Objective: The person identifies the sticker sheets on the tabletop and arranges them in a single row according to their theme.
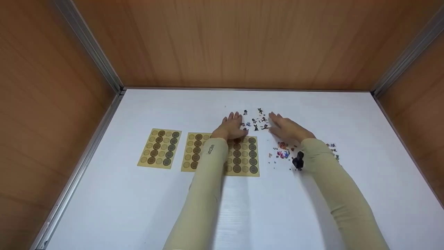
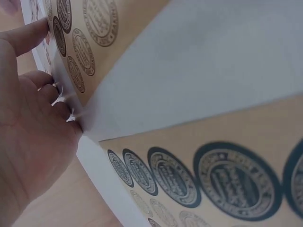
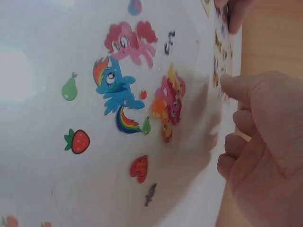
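Note:
My left hand (image 1: 229, 127) lies with its fingers stretched out at the left side of a group of small dark character stickers (image 1: 256, 127), just beyond a kraft-brown sheet of round stickers (image 1: 253, 156). In the left wrist view, its thumb and fingertips touch the white surface beside a brown sheet (image 2: 78, 61). My right hand (image 1: 288, 129) rests at the right side of the same character stickers, fingers extended. Below it lie colourful stickers, among them a blue pony (image 3: 118, 90), a pink pony (image 3: 128, 42) and a strawberry (image 3: 78, 141). Neither hand grips anything visible.
Another brown sheet of round stickers (image 1: 159, 148) lies at the left, and one (image 1: 189, 152) is partly under the left forearm. A black object (image 1: 298, 160) is at the right wrist. More small stickers (image 1: 333, 150) show beyond the right sleeve. Wooden panels (image 1: 242, 45) enclose the white table (image 1: 114, 208).

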The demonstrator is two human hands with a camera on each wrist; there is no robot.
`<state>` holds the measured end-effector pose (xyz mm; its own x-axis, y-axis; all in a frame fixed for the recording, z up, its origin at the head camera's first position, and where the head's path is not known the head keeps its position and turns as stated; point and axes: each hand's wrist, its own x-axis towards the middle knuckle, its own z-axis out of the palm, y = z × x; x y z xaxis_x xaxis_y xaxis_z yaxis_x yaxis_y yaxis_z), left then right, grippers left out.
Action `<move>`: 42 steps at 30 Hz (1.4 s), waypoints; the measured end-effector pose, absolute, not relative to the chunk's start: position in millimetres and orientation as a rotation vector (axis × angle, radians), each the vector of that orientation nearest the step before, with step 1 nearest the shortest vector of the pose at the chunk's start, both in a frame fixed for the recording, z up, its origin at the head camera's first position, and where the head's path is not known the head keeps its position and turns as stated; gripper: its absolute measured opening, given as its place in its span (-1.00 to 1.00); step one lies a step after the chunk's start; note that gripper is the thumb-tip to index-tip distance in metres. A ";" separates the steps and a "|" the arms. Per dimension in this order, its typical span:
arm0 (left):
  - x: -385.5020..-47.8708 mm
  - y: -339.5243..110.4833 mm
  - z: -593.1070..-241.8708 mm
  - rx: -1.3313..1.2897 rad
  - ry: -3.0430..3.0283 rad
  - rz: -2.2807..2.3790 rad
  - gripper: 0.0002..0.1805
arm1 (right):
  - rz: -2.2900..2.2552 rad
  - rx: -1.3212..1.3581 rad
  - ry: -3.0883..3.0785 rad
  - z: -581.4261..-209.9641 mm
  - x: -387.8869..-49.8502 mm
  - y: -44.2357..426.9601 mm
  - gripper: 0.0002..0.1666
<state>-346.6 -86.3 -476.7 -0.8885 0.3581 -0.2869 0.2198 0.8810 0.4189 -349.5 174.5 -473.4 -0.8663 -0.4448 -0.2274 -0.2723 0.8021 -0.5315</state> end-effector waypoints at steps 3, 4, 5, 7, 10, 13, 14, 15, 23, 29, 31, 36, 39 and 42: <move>-347.3 -84.4 -477.3 0.429 2.691 0.553 -0.08 | -0.823 -0.466 2.589 -480.7 -358.1 179.9 -0.10; -347.4 -84.0 -477.2 0.425 2.692 0.558 -0.08 | -0.852 -0.454 2.575 -482.4 -360.5 180.0 -0.08; -347.8 -83.9 -477.1 0.425 2.695 0.556 -0.09 | -0.870 -0.434 2.564 -483.6 -362.2 179.3 -0.06; -348.6 -84.1 -476.7 0.424 2.707 0.542 -0.09 | -0.892 -0.413 2.547 -484.8 -365.4 175.7 -0.03; -349.4 -84.3 -476.9 0.426 2.726 0.523 -0.10 | -0.929 -0.366 2.515 -485.2 -367.1 168.3 0.02; -348.8 -83.7 -479.0 0.434 2.734 0.509 -0.13 | -0.899 -0.324 2.515 -485.1 -365.0 162.8 0.08; -348.1 -83.1 -479.7 0.438 2.733 0.509 -0.14 | -0.878 -0.321 2.522 -484.8 -364.0 161.9 0.08; -347.5 -82.5 -480.6 0.441 2.729 0.511 -0.15 | -0.841 -0.324 2.538 -484.3 -362.7 161.6 0.08; -344.9 -77.6 -481.7 0.441 2.742 0.498 -0.20 | -0.812 -0.303 2.591 -484.8 -357.3 164.1 0.07; -344.9 -76.8 -474.3 0.443 2.748 0.515 -0.21 | -0.819 -0.308 2.615 -482.2 -362.5 162.9 0.08; -344.7 -77.2 -472.5 0.439 2.748 0.520 -0.22 | -0.820 -0.325 2.614 -482.9 -364.8 162.0 0.08; -344.0 -77.9 -471.1 0.406 2.749 0.522 -0.20 | -0.853 -0.324 2.590 -484.8 -366.1 159.8 0.08; -343.4 -78.2 -470.9 0.397 2.754 0.536 -0.19 | -0.889 -0.308 2.583 -484.1 -364.4 158.0 0.07; -341.7 -79.0 -470.2 0.387 2.756 0.558 -0.19 | -0.911 -0.309 2.584 -483.2 -363.2 155.6 0.06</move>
<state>-341.7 -79.0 -470.2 -0.9181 0.3176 -0.2371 0.2005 0.8882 0.4134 -363.2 155.6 -483.2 -0.9030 -0.3260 -0.2798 -0.0783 0.7653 -0.6389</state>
